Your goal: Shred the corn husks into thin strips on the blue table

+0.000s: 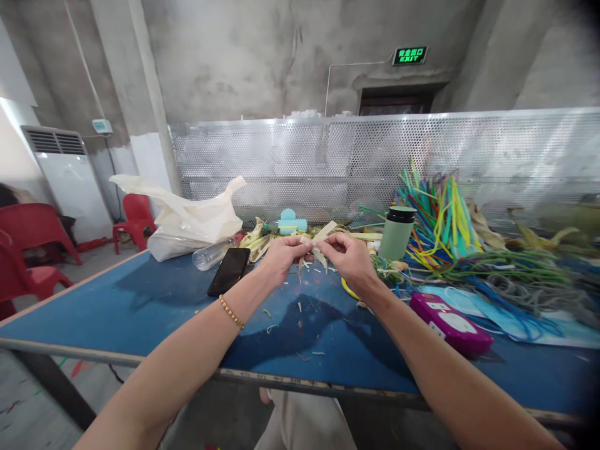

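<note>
Both my hands are raised over the blue table [140,306], fingertips meeting around a pale strip of dried husk [322,234]. My left hand [281,256], with a bead bracelet on its wrist, pinches one end of the strip. My right hand [344,257] pinches the other end, and frayed pale shreds hang below the fingers. Small scraps of the same material lie scattered on the table beneath my hands.
A black phone [229,270] and a clear plastic bottle [212,254] lie left of my hands, with a white plastic bag [187,219] behind. On the right stand a green tumbler [396,234], colourful straws [438,215], tangled cords and a purple case [450,324]. Red chairs [28,244] stand far left.
</note>
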Demonstrator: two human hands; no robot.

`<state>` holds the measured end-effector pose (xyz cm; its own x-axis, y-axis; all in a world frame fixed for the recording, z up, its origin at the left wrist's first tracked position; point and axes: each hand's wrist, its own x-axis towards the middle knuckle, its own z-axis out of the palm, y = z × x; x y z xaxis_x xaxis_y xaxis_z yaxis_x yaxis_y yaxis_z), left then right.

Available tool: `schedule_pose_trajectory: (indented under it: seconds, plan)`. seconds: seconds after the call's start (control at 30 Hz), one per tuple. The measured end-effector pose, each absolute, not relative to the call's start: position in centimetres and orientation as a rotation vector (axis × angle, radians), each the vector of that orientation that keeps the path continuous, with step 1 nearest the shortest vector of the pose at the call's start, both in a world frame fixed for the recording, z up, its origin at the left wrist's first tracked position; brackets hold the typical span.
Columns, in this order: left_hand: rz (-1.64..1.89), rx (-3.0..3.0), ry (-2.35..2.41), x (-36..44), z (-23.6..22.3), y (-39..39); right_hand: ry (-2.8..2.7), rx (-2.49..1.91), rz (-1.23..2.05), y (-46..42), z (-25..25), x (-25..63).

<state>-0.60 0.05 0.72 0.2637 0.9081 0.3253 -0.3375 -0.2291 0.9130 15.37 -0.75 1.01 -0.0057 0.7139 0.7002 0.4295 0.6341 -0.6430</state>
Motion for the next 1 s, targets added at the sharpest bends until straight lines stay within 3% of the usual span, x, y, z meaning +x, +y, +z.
schedule_pose_trajectory:
  seconds: [1.0]
  plan:
    - [1.371,1.348,0.564,0.3,0.2,-0.3,-1.837,-1.133,0.119,-1.9,1.3,15.1]
